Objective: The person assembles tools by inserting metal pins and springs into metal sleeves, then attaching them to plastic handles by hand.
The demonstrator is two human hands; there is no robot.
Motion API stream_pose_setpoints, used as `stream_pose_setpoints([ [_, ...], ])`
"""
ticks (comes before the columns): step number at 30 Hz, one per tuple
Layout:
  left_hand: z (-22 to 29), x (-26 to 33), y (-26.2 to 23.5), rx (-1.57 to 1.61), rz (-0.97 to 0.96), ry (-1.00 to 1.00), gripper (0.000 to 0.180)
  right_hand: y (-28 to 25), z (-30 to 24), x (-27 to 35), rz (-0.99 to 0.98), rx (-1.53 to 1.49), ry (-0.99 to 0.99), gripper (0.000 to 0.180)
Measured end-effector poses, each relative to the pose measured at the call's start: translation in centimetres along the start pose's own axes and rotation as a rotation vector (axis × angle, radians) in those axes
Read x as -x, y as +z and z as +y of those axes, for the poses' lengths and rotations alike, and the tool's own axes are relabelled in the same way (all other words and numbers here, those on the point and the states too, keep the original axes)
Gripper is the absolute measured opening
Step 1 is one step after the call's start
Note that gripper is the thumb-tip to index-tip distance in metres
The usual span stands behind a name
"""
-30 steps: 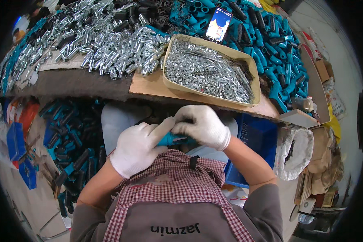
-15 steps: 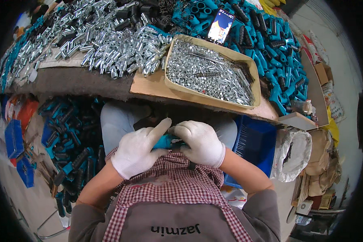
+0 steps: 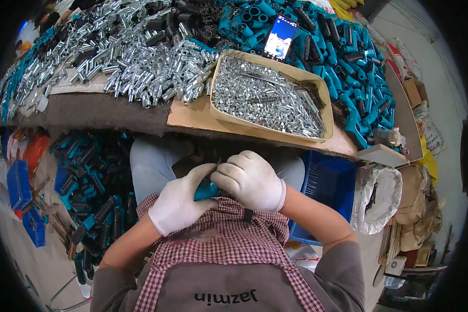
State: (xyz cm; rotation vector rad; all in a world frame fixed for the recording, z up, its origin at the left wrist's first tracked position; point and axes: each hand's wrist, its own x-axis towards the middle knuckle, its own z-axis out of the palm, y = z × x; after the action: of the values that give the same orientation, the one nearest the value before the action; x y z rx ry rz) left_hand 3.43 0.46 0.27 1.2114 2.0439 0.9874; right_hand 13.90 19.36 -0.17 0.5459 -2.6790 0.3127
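Gloved hands meet in our lap: left hand [image 3: 178,205] and right hand [image 3: 250,179] both clench a small teal plastic handle [image 3: 207,190], seemingly light, rigid, best gripped mid-body.

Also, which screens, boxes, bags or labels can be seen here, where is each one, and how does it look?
Phone: leaning among teal parts beyond the tray, lit screen, blue and white.
Cardboard box: far right of table, small, brown.
Plastic bag: right of blue crate, white, open.
Apron print: dark lettering on grey, bottom centre.
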Motion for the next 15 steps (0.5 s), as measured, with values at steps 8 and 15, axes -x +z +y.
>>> stream_pose_setpoints([
  [8,-0.5,0.1,0.4,0.0,0.189,0.067,0.057,-3.6,6.7,-1.6,0.236,0.12,0.599,0.014],
  [15,-0.8,0.1,-0.4,-0.104,0.264,0.242,0.047,-2.1,9.8,-1.5,0.079,0.163,0.756,0.016],
])
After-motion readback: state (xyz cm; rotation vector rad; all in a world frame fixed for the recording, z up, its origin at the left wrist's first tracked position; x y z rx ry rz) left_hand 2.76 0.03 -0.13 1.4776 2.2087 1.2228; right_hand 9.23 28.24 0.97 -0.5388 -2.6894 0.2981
